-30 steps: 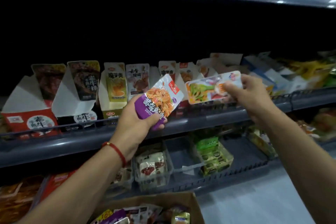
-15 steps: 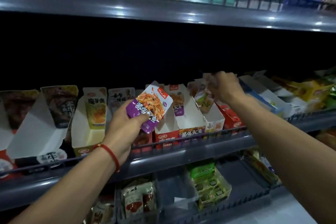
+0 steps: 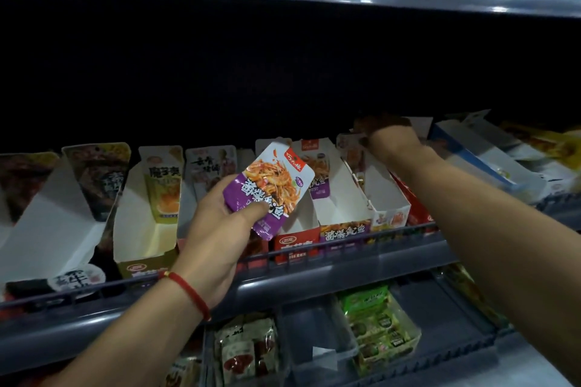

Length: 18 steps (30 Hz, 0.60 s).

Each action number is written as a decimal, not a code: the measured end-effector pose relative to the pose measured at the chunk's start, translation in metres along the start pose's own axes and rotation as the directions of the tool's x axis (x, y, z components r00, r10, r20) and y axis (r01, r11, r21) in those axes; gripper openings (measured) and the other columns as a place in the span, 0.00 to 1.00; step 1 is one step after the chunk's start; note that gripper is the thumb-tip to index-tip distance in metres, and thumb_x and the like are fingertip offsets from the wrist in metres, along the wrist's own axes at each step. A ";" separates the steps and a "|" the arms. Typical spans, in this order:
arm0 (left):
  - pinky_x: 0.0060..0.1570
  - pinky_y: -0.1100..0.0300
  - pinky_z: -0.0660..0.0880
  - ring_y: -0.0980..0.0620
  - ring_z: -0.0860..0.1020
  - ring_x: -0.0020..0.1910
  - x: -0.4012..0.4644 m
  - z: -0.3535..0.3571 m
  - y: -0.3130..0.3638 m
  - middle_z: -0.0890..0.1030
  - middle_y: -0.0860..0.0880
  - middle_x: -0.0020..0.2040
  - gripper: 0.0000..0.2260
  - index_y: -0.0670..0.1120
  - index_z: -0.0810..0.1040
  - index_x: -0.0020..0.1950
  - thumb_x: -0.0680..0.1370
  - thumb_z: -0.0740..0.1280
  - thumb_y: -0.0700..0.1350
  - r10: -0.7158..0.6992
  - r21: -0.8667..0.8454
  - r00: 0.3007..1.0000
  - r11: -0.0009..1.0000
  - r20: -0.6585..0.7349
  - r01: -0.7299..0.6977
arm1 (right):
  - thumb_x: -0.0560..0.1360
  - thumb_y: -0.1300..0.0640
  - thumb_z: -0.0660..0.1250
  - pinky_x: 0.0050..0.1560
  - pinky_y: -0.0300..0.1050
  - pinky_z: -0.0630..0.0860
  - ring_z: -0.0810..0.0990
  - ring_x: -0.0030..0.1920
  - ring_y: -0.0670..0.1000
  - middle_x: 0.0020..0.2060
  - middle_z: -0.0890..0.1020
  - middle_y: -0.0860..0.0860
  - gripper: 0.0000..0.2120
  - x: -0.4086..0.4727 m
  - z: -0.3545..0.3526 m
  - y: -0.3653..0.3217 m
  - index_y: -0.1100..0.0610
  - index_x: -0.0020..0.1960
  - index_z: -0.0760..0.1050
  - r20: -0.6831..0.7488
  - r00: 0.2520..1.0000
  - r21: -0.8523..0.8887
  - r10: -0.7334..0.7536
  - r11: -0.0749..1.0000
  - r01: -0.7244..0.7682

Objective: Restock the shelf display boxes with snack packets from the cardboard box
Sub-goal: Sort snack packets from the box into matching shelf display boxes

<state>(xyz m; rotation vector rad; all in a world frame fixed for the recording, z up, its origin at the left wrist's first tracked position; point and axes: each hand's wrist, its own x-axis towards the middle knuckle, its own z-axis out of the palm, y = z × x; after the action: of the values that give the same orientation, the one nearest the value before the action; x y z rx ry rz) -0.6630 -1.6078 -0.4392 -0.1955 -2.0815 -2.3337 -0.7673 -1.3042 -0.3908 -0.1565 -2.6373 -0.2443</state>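
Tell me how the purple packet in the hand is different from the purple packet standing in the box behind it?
The held purple packet is tilted in the left hand, out in front of the shelf; the boxed purple packet stands upright at the back of its display box. The held one shows almost whole; the boxed one is partly hidden. Both look like the same purple snack.

My left hand [image 3: 217, 229] holds a snack packet [image 3: 268, 187] at the centre of the frame, in front of the row of display boxes [image 3: 339, 214] on the middle shelf [image 3: 345, 264]. My right hand [image 3: 390, 143] reaches to the upper right, over the back of a box [image 3: 388, 198] just right of centre. Lower down, bins of packets [image 3: 377, 324] sit on the shelf below.
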 end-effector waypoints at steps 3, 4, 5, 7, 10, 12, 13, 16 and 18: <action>0.54 0.48 0.82 0.49 0.85 0.54 -0.006 0.001 -0.001 0.86 0.51 0.53 0.16 0.54 0.79 0.58 0.78 0.70 0.34 -0.023 -0.028 1.000 0.999 -0.002 0.023 | 0.80 0.61 0.66 0.55 0.53 0.76 0.79 0.59 0.63 0.62 0.79 0.62 0.17 -0.004 0.002 -0.002 0.59 0.69 0.73 -0.037 0.999 0.029 0.001 1.000 0.000; 0.53 0.48 0.83 0.49 0.85 0.54 -0.008 0.001 -0.001 0.86 0.50 0.54 0.16 0.53 0.79 0.58 0.78 0.70 0.34 -0.034 -0.039 0.999 0.999 0.000 0.034 | 0.81 0.62 0.66 0.53 0.52 0.76 0.79 0.58 0.63 0.62 0.79 0.62 0.16 -0.007 0.002 -0.003 0.59 0.68 0.73 -0.038 0.999 0.050 0.020 0.999 -0.018; 0.53 0.47 0.83 0.48 0.85 0.54 -0.009 0.000 -0.002 0.86 0.49 0.55 0.16 0.53 0.79 0.59 0.78 0.70 0.33 -0.044 -0.047 0.999 0.998 0.001 0.044 | 0.81 0.62 0.66 0.49 0.50 0.75 0.80 0.57 0.62 0.61 0.79 0.61 0.16 -0.011 0.000 -0.005 0.58 0.68 0.74 -0.058 0.997 0.089 0.041 0.995 -0.036; 0.51 0.48 0.83 0.47 0.85 0.54 -0.012 -0.002 -0.003 0.86 0.48 0.54 0.16 0.51 0.79 0.59 0.78 0.70 0.32 -0.060 -0.067 0.998 0.996 -0.001 0.060 | 0.80 0.61 0.67 0.45 0.46 0.72 0.81 0.52 0.58 0.56 0.81 0.57 0.13 -0.021 -0.009 -0.012 0.56 0.64 0.77 -0.089 0.991 0.273 0.101 0.959 -0.074; 0.48 0.49 0.84 0.47 0.86 0.51 -0.018 -0.004 0.000 0.87 0.48 0.52 0.16 0.51 0.79 0.57 0.78 0.69 0.31 -0.075 -0.112 0.997 0.991 -0.004 0.074 | 0.80 0.52 0.67 0.39 0.41 0.77 0.83 0.42 0.47 0.46 0.84 0.50 0.04 -0.045 -0.044 -0.035 0.48 0.53 0.80 -0.015 0.994 0.675 0.106 0.734 -0.068; 0.47 0.50 0.85 0.49 0.86 0.50 -0.024 -0.004 0.002 0.87 0.48 0.51 0.16 0.51 0.79 0.56 0.78 0.69 0.31 -0.079 -0.120 0.997 0.990 0.010 0.080 | 0.80 0.43 0.66 0.42 0.42 0.81 0.83 0.45 0.45 0.45 0.84 0.45 0.06 -0.067 -0.070 -0.054 0.44 0.53 0.79 0.153 0.983 0.827 -0.098 0.557 -0.073; 0.47 0.51 0.85 0.49 0.86 0.50 -0.027 -0.004 0.003 0.87 0.48 0.51 0.16 0.50 0.79 0.57 0.78 0.69 0.31 -0.084 -0.120 0.996 0.989 0.020 0.086 | 0.79 0.42 0.66 0.44 0.43 0.83 0.84 0.47 0.46 0.47 0.85 0.46 0.10 -0.077 -0.079 -0.061 0.44 0.56 0.78 0.243 0.945 0.867 -0.220 0.487 -0.110; 0.43 0.56 0.84 0.53 0.86 0.47 -0.036 -0.002 0.005 0.87 0.49 0.50 0.15 0.50 0.78 0.59 0.77 0.71 0.32 -0.085 -0.096 0.994 0.991 0.070 0.092 | 0.77 0.51 0.73 0.48 0.48 0.84 0.86 0.50 0.51 0.51 0.86 0.50 0.14 -0.098 -0.089 -0.071 0.51 0.61 0.76 0.344 0.852 0.898 -0.395 0.405 -0.175; 0.43 0.63 0.82 0.58 0.85 0.46 -0.039 -0.004 0.006 0.85 0.54 0.48 0.16 0.53 0.76 0.60 0.77 0.73 0.38 0.009 0.124 0.998 0.992 0.060 -0.016 | 0.77 0.58 0.73 0.48 0.49 0.84 0.87 0.49 0.53 0.50 0.86 0.54 0.13 -0.098 -0.095 -0.065 0.54 0.60 0.75 0.306 0.898 0.902 -0.317 0.397 -0.168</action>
<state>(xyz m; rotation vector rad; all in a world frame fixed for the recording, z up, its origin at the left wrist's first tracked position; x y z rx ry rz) -0.6237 -1.6152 -0.4376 -0.2789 -2.2367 -2.2086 -0.6484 -1.3934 -0.3648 0.3465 -2.7575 1.4284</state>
